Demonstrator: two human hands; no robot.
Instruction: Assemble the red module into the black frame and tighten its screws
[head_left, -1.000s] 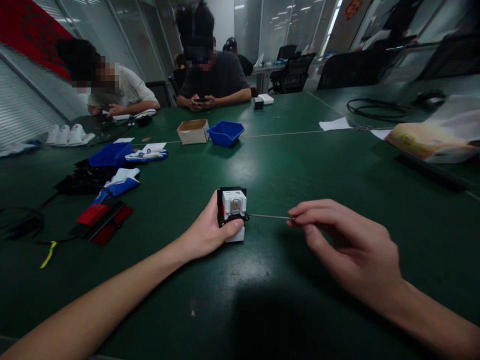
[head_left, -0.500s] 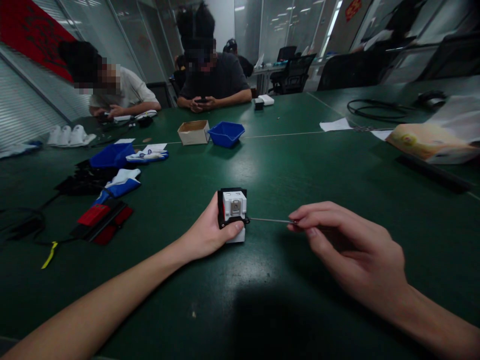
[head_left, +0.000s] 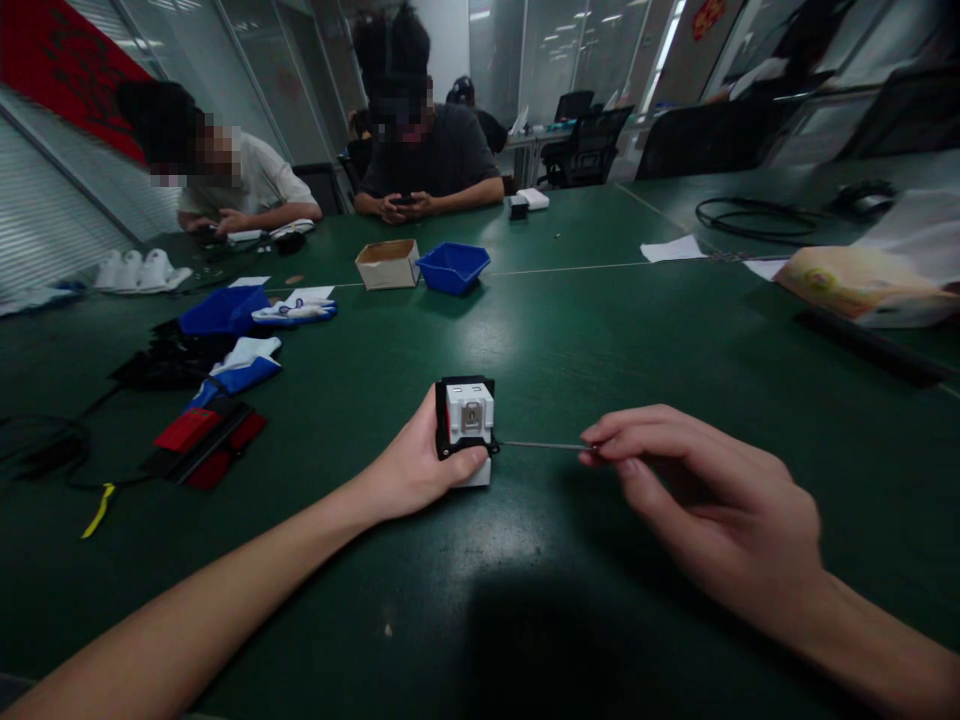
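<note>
My left hand (head_left: 411, 455) is closed around a small white-and-black boxy device (head_left: 471, 412), its thumb across the lower front. A metal plate with a small hole shows on the device's white face. Between the fingertips of my right hand (head_left: 720, 510) is a thin screwdriver (head_left: 544, 445), lying nearly level and pointing left. Its tip reaches a small black lug on the device's right side; whether it sits in a screw there is too small to tell. The screwdriver's handle is mostly hidden by my fingers.
On the green table (head_left: 570, 340) stand a cardboard box (head_left: 388, 268) and a blue bin (head_left: 453, 270). Gloves (head_left: 244, 368), another blue bin (head_left: 225, 312) and a red-black item (head_left: 206, 440) lie left. A plastic bag (head_left: 862, 285) lies right. Two people sit across.
My right hand has shifted very slightly right and down with the screwdriver, whose shaft lies a little lower. The left hand and the device are almost unmoved.
</note>
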